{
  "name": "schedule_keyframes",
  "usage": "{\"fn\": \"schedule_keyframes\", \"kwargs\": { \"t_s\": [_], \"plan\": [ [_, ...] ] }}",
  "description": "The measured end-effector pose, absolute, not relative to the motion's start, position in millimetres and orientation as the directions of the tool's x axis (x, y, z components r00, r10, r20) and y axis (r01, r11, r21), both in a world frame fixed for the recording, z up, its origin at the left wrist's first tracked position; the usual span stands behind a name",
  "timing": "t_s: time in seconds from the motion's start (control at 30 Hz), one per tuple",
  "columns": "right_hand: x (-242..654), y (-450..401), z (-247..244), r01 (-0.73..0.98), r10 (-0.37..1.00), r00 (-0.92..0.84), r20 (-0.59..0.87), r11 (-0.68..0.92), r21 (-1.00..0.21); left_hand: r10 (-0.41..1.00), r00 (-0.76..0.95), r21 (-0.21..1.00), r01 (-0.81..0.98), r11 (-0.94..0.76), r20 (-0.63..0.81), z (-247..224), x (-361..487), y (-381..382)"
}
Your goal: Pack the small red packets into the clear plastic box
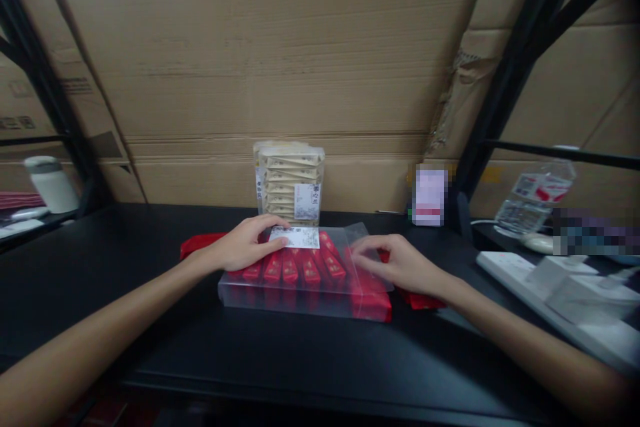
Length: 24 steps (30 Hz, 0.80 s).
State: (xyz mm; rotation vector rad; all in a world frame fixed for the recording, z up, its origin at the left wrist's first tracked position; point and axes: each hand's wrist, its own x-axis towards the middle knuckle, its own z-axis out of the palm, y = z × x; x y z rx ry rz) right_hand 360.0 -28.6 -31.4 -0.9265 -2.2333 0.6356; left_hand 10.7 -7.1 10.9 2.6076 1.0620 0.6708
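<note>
A clear plastic box lies on the black table, with several red packets showing through it in a row. My left hand rests over its top with fingers spread, touching a white printed label. At the box's right end my right hand has curled fingers, thumb and forefinger closed on the clear end flap. A red packet shows at that end, partly under the plastic. More red packets lie on the table at the left and beneath my right wrist.
Behind the box stands a clear pack of cream-coloured packets with a label. A blurred phone-like thing leans at the back right. Power strips and a water bottle are on the right, a white flask far left. Cardboard forms the back wall.
</note>
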Motion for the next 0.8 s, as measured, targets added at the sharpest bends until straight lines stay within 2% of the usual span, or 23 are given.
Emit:
{"fn": "schedule_keyframes", "kwargs": {
  "t_s": [0.23, 0.43, 0.8],
  "plan": [
    [360.6, -30.2, -32.6, 0.388, 0.665, -0.617, 0.421, 0.722, -0.573, 0.717, 0.626, 0.390, 0.605, -0.695, 0.307, 12.2, 11.6, -8.4],
    [360.9, -30.9, -33.4, 0.393, 0.655, -0.610, 0.445, 0.738, -0.548, 0.708, 0.636, 0.383, 0.599, -0.703, 0.307, 12.2, 11.6, -7.9],
    [368.3, -22.2, -38.0, 0.418, 0.612, -0.687, 0.392, 0.774, -0.475, 0.695, 0.654, 0.358, 0.598, -0.717, 0.299, 13.8, 11.2, -8.3]
  ]
}}
